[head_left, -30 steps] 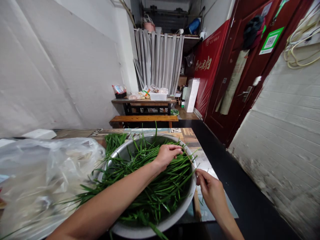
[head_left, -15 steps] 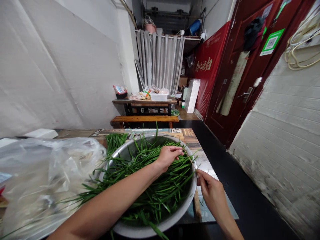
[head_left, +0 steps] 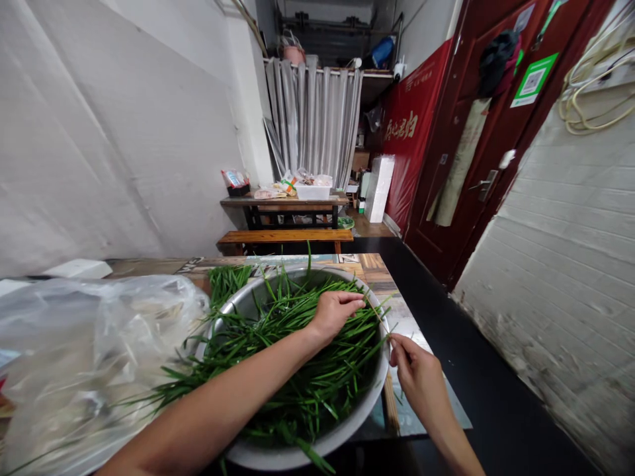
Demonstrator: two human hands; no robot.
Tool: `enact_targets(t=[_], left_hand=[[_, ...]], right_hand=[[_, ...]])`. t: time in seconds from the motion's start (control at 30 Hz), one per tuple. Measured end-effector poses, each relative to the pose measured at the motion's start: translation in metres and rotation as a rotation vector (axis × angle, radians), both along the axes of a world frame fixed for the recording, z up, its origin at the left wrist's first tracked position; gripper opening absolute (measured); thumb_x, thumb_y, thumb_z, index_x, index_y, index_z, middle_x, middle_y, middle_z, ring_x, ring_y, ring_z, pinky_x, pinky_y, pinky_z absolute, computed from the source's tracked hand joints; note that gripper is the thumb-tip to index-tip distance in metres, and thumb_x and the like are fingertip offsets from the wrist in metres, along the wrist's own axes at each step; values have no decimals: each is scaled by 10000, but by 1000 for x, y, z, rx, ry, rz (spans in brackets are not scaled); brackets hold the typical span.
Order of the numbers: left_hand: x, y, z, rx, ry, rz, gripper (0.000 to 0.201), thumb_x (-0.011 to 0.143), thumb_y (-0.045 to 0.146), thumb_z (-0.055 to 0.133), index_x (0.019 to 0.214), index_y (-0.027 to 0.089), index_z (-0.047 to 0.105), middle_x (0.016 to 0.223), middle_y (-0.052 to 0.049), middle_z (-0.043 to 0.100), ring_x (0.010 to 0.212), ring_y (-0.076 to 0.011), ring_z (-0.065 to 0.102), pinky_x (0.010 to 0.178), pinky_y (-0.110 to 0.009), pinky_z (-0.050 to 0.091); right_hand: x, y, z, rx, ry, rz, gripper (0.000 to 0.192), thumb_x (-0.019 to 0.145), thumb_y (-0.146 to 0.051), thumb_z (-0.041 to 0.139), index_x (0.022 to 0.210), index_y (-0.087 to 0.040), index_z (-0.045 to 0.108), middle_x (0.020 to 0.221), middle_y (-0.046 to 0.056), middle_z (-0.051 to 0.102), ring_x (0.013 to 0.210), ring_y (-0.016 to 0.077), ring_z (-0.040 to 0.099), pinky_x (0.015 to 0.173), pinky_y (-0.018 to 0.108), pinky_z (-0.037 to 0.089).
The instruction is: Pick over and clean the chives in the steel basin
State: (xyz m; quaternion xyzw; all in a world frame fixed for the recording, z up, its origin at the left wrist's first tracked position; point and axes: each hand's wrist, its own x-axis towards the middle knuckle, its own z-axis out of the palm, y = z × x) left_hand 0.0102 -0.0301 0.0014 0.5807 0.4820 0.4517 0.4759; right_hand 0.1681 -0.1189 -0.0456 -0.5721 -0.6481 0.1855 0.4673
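Observation:
A wide metal basin (head_left: pixel 364 410) is heaped with long green chives (head_left: pixel 297 357), some hanging over its left and front rim. A thin bamboo skewer (head_left: pixel 380 316) slants over the basin's right rim, between my two hands. My left hand (head_left: pixel 337 312) reaches across the basin, its thumb and fingers pinched at the skewer's upper end. At the lower end, just outside the rim, my right hand (head_left: pixel 417 367) is closed in a pinch on the skewer. Whether a chive is also in either pinch is too small to tell. More skewers (head_left: pixel 391 404) lie on the table beside the basin.
A clear plastic bag (head_left: pixel 109 344) spreads over the table left of the basin. A small pile of chives (head_left: pixel 228 281) lies behind the basin. Farther off stand a wooden bench (head_left: pixel 288 236) and a table with a white tub (head_left: pixel 313 191). A red door (head_left: pixel 456 145) is at right.
Both hands keep their pinches on the skewer, almost still. The whole view has shifted very slightly.

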Motion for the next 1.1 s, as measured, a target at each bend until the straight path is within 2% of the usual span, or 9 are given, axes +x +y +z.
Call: enact_targets(t=[0.13, 0.27, 0.37, 0.5, 0.6, 0.7, 0.83, 1.0, 1.1], left_hand=[[6, -17, -9, 20, 106, -184, 265, 656, 270, 649, 866, 121, 714, 701, -59, 696, 546, -120, 558, 567, -227, 441], [13, -34, -10, 29, 131, -346, 249, 675, 273, 629, 862, 134, 718, 808, -66, 706, 708, -161, 616, 679, -239, 465], [9, -27, -1, 51, 176, -295, 287, 710, 320, 595, 891, 129, 710, 842, -68, 704, 761, -177, 622, 715, -250, 466], [-10, 8, 12, 176, 421, -145, 257, 709, 280, 588, 895, 149, 708, 873, -62, 700, 797, -185, 618, 747, -262, 456], [-22, 31, 11, 297, 737, -46, 214, 691, 222, 596, 861, 177, 719, 899, -67, 693, 846, -202, 604, 786, -282, 431], [-28, 43, 2, 346, 918, -38, 192, 691, 229, 604, 836, 187, 723, 888, -71, 687, 857, -208, 595, 788, -282, 418], [-32, 48, -8, 356, 943, -20, 206, 709, 246, 602, 879, 203, 711, 899, -56, 677, 858, -188, 587, 786, -260, 409], [-33, 52, -9, 356, 977, -19, 196, 707, 248, 617, 868, 190, 712, 893, -72, 657, 845, -200, 576, 770, -270, 407], [-32, 48, -7, 436, 939, -25, 209, 730, 277, 604, 897, 205, 706, 900, -71, 647, 853, -195, 563, 786, -270, 397]], right_hand=[[-1, 2, 4, 10, 36, -15, 375, 881, -362, 392, 945, -110, 663, 632, 75, 637, 553, 188, 581, 521, 243, 453], [-1, 2, 9, 3, 93, -14, 348, 875, -359, 409, 936, -116, 652, 620, 50, 621, 514, 164, 554, 492, 224, 432], [0, 0, 11, 15, 97, -15, 343, 873, -375, 409, 884, -128, 647, 557, 16, 567, 479, 149, 521, 461, 209, 402], [2, -1, 8, 26, 109, 6, 347, 871, -396, 406, 813, -138, 632, 555, 11, 547, 491, 149, 517, 469, 207, 397], [2, 0, 4, 21, 109, 8, 343, 872, -393, 404, 803, -138, 622, 562, 8, 536, 488, 146, 511, 465, 210, 393], [2, 2, 1, 11, 138, -2, 362, 870, -385, 410, 999, -102, 594, 558, 1, 542, 477, 147, 516, 461, 217, 405], [2, 4, 0, 4, 228, -16, 523, 860, -386, 426, 1287, -85, 397, 539, -26, 545, 443, 141, 509, 423, 215, 402], [1, 9, 2, -49, 239, 45, 435, 838, -428, 452, 1128, -116, 543, 481, -41, 497, 412, 133, 477, 383, 210, 363], [1, 10, 0, -62, 242, 41, 413, 837, -430, 449, 1091, -117, 540, 484, -39, 507, 398, 129, 468, 375, 208, 350]])
